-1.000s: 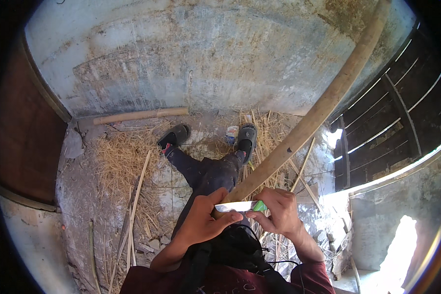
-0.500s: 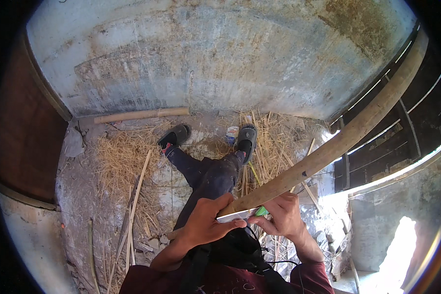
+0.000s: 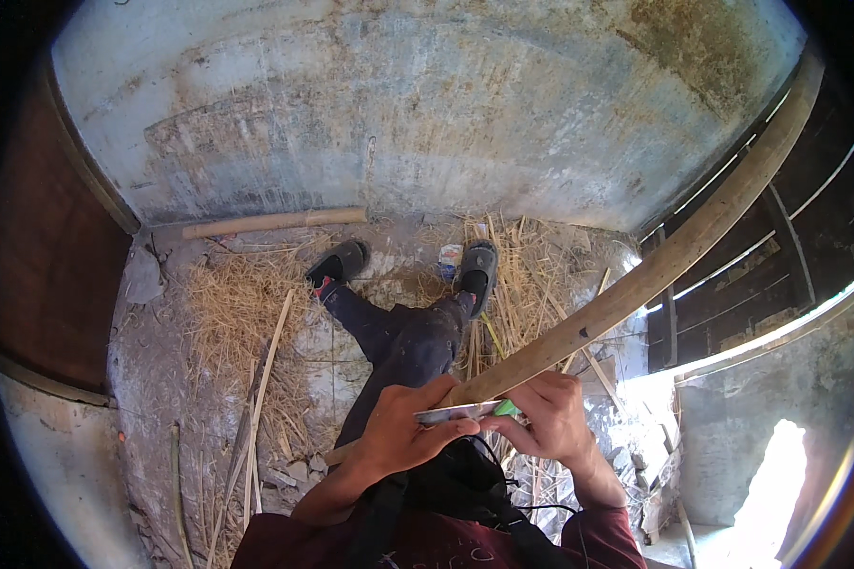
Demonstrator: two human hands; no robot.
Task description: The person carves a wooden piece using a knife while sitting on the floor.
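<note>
A long bamboo pole slants from the upper right down to my lap. My left hand is closed at its near end, thumb and fingers pressed on the blade and the bamboo. My right hand grips a knife by its green handle, which mostly hides in my fingers. The flat, shiny knife blade lies crosswise against the pole's near end, its tip reaching into my left hand. How deep the edge sits in the bamboo I cannot tell.
Straw and shavings cover the floor around my dark shoes. Thin bamboo strips lie at the left. A shorter bamboo piece rests along the stained wall. Dark slatted boards stand at the right.
The pole has turned slightly, and its far end has shifted a little left. The blade now lies more level across the near end. Both hands keep their grip.
</note>
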